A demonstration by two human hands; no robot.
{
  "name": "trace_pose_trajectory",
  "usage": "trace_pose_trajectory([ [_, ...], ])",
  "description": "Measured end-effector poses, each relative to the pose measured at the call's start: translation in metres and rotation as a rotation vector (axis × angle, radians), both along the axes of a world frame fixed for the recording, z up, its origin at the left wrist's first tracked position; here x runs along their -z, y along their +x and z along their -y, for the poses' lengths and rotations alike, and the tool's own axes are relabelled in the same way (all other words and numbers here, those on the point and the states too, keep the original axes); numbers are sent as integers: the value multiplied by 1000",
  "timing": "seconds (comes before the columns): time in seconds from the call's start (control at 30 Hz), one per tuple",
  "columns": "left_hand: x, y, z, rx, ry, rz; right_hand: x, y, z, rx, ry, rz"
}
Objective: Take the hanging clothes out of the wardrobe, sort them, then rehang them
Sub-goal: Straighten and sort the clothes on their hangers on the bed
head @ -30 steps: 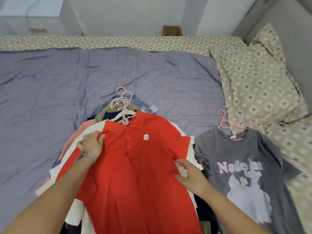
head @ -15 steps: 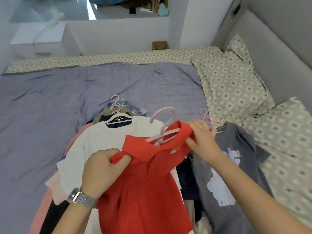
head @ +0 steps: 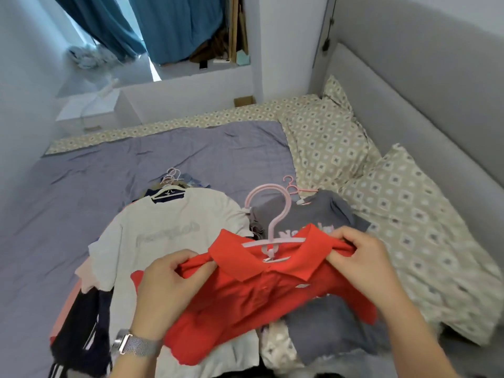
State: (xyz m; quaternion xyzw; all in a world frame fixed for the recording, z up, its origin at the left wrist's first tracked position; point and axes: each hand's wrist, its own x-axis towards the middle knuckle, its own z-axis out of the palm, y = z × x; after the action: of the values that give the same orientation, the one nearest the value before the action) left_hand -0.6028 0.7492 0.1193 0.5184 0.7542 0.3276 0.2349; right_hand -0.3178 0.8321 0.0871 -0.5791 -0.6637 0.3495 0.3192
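Fingers of both hands closed on the red polo shirt [head: 253,293]: left hand [head: 166,290] pinches the left shoulder, right hand [head: 365,266] pinches the right shoulder. Shirt is held up over the clothes pile, on a pink hanger [head: 268,214] whose hook stands free above the collar.

Room: purple bedspread [head: 109,181] is bare to the left and beyond the pile. Right side is closed in by two patterned pillows [head: 324,140] against the grey headboard [head: 409,105]. Far edge of the bed meets the wall and a white nightstand [head: 92,110].

Count: one red polo in hand, one white T-shirt [head: 163,230] on top of the pile, one grey printed T-shirt [head: 324,214] beside it to the right on its own pink hanger. A cluster of hanger hooks [head: 171,178] sticks out behind the white shirt; number unclear.

Hidden: garments under the white shirt show only as dark, pink and striped edges at lower left. Grey shirt's print is mostly covered by the polo. Bottom of the pile is cut off by the frame. Metal-band watch [head: 133,343] on the left wrist.
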Motion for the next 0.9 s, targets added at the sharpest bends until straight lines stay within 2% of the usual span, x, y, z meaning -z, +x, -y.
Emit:
trace_pose_trajectory([
  [0.2,-7,126,39,-165,99,146,-35,105,45,61,76,63],
  [0.33,-19,168,62,-163,128,290,-59,139,64,68,156,97],
  [0.53,-19,184,93,-95,77,319,-67,159,97,90,204,115],
  [0.77,-14,170,123,47,-3,421,-72,153,124,110,138,183],
  [0.9,-4,163,132,76,-26,375,-67,147,136,129,130,212],
])
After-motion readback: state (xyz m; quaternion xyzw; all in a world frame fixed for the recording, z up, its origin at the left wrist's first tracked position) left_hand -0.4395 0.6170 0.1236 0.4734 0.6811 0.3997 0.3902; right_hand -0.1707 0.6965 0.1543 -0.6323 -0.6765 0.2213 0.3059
